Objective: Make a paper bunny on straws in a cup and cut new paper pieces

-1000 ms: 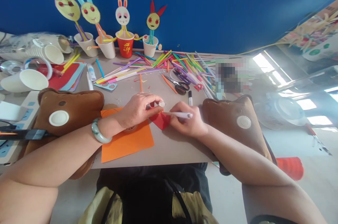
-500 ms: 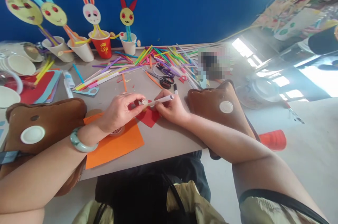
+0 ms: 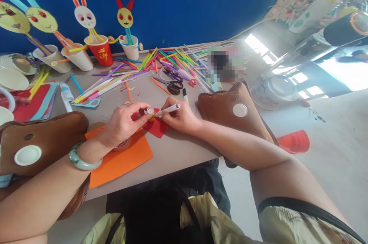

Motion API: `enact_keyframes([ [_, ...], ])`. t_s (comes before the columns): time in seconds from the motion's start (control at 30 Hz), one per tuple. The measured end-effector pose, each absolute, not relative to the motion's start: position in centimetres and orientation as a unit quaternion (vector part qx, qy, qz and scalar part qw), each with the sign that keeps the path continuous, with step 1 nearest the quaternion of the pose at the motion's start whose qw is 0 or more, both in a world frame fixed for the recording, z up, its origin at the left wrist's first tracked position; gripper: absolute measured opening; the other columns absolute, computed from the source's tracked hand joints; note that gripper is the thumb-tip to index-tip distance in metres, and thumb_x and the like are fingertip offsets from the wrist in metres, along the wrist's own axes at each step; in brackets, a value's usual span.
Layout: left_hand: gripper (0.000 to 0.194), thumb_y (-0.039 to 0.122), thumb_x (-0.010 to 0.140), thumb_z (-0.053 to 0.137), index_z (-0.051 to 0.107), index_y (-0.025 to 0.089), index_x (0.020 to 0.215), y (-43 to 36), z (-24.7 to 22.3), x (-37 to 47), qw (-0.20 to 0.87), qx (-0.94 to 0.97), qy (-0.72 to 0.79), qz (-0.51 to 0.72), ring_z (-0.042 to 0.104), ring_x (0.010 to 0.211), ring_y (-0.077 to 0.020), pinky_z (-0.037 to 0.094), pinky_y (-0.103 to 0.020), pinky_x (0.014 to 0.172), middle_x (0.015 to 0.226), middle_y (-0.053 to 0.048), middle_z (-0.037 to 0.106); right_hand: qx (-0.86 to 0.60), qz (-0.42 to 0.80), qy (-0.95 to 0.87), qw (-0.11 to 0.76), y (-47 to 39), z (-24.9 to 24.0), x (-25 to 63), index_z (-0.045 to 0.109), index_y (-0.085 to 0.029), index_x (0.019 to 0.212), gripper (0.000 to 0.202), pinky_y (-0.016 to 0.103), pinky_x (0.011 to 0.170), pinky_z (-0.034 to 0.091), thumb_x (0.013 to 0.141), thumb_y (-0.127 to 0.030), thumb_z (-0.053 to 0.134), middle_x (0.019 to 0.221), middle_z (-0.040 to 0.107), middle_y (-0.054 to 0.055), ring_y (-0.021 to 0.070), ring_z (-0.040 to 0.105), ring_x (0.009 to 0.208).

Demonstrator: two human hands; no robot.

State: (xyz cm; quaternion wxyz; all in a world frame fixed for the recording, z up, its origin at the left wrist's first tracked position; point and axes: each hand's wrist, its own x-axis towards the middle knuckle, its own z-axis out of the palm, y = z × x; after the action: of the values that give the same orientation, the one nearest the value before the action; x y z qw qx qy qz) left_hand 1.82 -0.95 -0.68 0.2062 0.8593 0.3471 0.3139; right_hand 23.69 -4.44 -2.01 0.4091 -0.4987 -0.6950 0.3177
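Note:
My left hand (image 3: 123, 123) pinches a small round capped object (image 3: 150, 111) that stands on a piece of red paper (image 3: 156, 128). In my right hand (image 3: 181, 117) is a white marker (image 3: 171, 109), its tip end close beside the round object. Under my left wrist lies an orange sheet (image 3: 123, 163), with a round patterned piece (image 3: 123, 145) on it, partly covered by my hand. A black marker cap (image 3: 184, 93) sticks up just beyond my right hand.
Scissors (image 3: 172, 84) and many coloured sticks (image 3: 149, 61) lie behind the hands. Paper cups (image 3: 99, 54) with face figures line the blue wall. Brown cushions (image 3: 230, 111) flank the work area; coloured paper (image 3: 43, 100) is at left.
The view has shifted, so the scene sits slightly further left. Both hands keep their holds on the round object and the marker.

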Motion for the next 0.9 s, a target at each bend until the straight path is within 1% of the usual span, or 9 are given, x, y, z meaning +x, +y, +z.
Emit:
enact_keyframes([
  [0.23,0.020,0.043,0.093,0.063,0.070,0.027,0.102,-1.0,-0.7,1.7,0.206,0.861,0.351,0.306,0.068,0.082,-0.0182,0.052,-0.032,0.080,0.093,-0.002,0.076,-0.499,0.294,-0.718,0.385,-4.8,-1.8,23.8,0.047,-0.022,0.074,0.008,0.022,0.051,0.035,0.074,-0.022,0.055,0.058,0.054,-0.005,0.0083,0.040,0.049],
  [0.47,0.019,0.042,0.093,0.064,0.070,0.025,0.101,-1.1,-0.4,2.0,0.213,0.856,0.357,0.306,0.066,0.076,-0.0166,0.050,-0.031,0.078,0.088,-0.002,0.076,-0.495,0.279,-0.730,0.379,-5.2,-1.6,23.7,0.042,-0.023,0.071,0.012,0.023,0.052,0.032,0.074,-0.023,0.054,0.055,0.048,-0.007,0.0076,0.035,0.048],
  [0.7,0.019,0.044,0.094,0.062,0.070,0.027,0.099,-1.1,-0.4,2.0,0.225,0.855,0.355,0.305,0.066,0.074,-0.0162,0.051,-0.032,0.076,0.087,-0.001,0.076,-0.507,0.271,-0.740,0.348,-5.5,-1.8,23.6,0.041,-0.023,0.071,0.015,0.023,0.053,0.034,0.073,-0.024,0.057,0.055,0.050,-0.006,0.0074,0.036,0.047],
  [0.9,0.019,0.045,0.094,0.062,0.069,0.028,0.098,-1.2,-0.2,2.1,0.226,0.854,0.355,0.306,0.067,0.074,-0.0169,0.052,-0.033,0.077,0.085,-0.001,0.075,-0.507,0.262,-0.737,0.362,-5.4,-1.7,23.7,0.045,-0.023,0.072,0.012,0.023,0.051,0.035,0.074,-0.025,0.056,0.055,0.052,-0.006,0.0077,0.037,0.046],
])
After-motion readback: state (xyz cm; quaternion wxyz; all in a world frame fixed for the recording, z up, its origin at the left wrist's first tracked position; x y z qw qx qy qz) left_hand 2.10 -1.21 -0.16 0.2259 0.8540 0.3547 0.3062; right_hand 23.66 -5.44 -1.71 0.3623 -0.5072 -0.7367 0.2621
